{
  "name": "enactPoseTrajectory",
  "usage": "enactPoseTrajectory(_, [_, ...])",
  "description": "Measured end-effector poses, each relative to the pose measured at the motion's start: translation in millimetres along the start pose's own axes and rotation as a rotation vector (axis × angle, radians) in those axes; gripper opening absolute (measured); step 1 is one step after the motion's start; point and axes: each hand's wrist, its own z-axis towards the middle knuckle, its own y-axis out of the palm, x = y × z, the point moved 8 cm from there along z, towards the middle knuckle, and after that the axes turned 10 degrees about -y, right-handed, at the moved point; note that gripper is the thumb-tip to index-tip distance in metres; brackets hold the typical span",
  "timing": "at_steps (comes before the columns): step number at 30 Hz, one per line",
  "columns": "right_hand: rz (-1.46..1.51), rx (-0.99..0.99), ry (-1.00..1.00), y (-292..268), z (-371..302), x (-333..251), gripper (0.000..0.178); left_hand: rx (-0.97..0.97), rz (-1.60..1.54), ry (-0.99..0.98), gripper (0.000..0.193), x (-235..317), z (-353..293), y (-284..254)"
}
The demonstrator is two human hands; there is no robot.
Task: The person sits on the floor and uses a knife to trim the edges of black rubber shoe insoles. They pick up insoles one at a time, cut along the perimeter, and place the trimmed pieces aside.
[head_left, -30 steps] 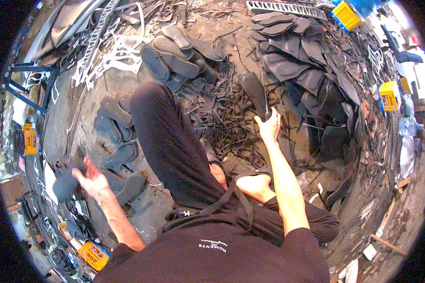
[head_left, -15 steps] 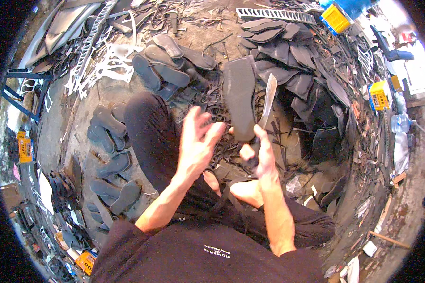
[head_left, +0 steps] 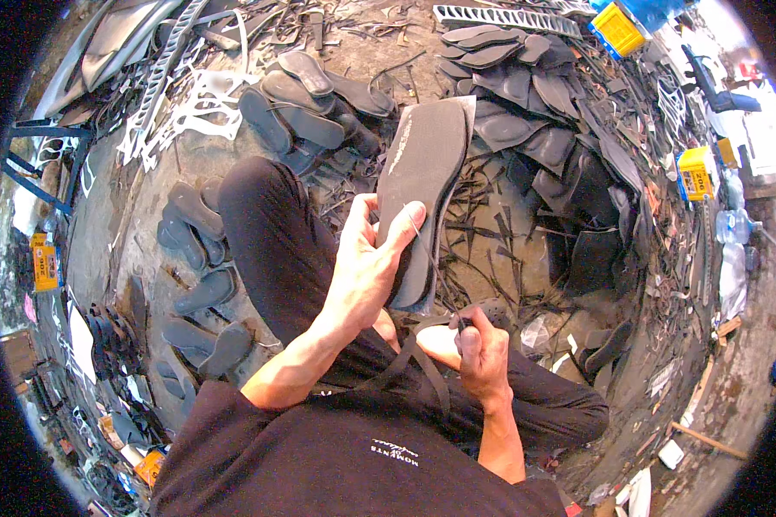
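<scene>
My left hand [head_left: 366,258] grips a dark grey shoe sole [head_left: 427,159] by its lower left edge, thumb on top and fingers beneath. A wider backing layer shows past the sole's right side and at its corners. Lower down, by my foot, my right hand [head_left: 485,358] is closed in a fist, apart from the sole. From that fist pokes the dark handle of a knife [head_left: 465,325]; its blade cannot be made out. Thin dark offcut strips [head_left: 483,228] lie scattered on the floor beyond my crossed legs.
Heaped soles [head_left: 306,108] lie ahead to the left, with more soles [head_left: 203,297] beside my left knee. A large stack of dark sole pieces [head_left: 560,129] curves along the right. White cut-out scrap [head_left: 207,108] and yellow boxes [head_left: 697,174] stand farther out.
The sole has passed from my right hand to my left and moved slightly left, tilting. My right hand has dropped toward my lap; the knife blade, upright before, no longer shows.
</scene>
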Motion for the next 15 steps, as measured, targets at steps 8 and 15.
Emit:
enactPoseTrajectory(8, [-0.096, 0.448, -0.177, -19.9, 79.2, -12.5, 0.022, 0.000, -0.149, -0.117, 0.036, -39.3, -33.1, 24.0])
enactPoseTrajectory(15, [0.754, 0.378, 0.054, -33.1, 94.5, 2.3, 0.040, -0.075, -0.005, -0.077, 0.037, -63.3, -47.5, 16.6])
